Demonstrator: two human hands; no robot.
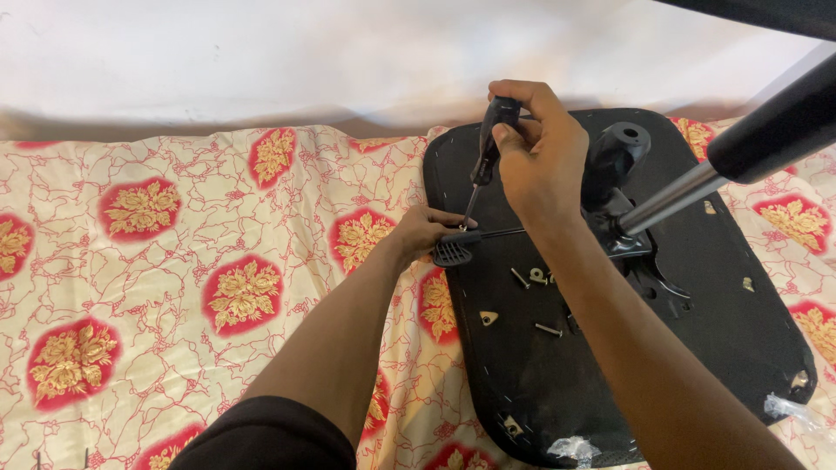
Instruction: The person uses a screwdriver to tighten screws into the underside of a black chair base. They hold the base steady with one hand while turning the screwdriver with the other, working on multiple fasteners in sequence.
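Here, a black upturned chair seat base (pixel 610 348) with a dull, flat underside lies on a cream bedsheet printed with red-and-gold flowers (pixel 218 261). The right hand (pixel 540 157) is clenched around a black-handled screwdriver (pixel 488 148), tip down near the seat's edge. The left hand (pixel 427 231) pinches a black lever (pixel 466 244). Loose silver screws (pixel 531 278) lie on the seat.

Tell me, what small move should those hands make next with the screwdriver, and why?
Probably turn it. The right hand grips the screwdriver near upright, its tip down at the seat base edge, where the left hand steadies the black lever paddle. Loose screws lie nearby.
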